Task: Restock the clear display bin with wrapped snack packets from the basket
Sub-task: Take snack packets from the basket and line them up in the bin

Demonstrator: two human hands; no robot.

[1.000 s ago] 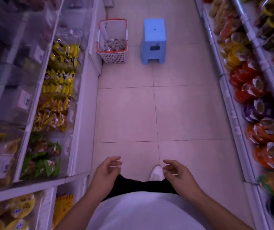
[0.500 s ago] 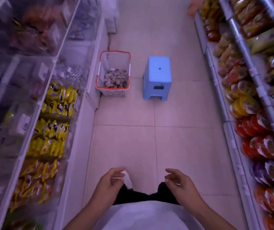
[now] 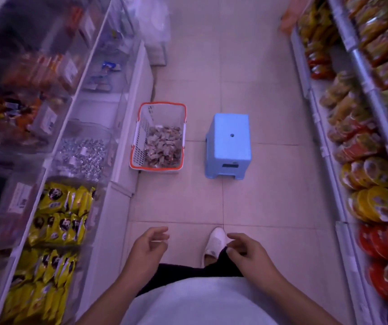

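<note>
L hand [image 3: 149, 248], R hand [image 3: 247, 252]: both empty, fingers loosely curled, held low at waist. Basket [image 3: 157, 137] w/ packets [image 3: 163, 146]: on floor ahead, beside stool [image 3: 229, 146]. Bin [image 3: 82, 151]: on the shelf left of basket. Step: approach, nothing picked. Next: crouch, grab packets.

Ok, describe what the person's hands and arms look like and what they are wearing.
Both forearms are bare to the frame's bottom edge, with no sleeve showing on them. The left hand and right hand wear no gloves; no ring, watch or band is visible. Below them are a white top, dark trousers and a white shoe.
</note>
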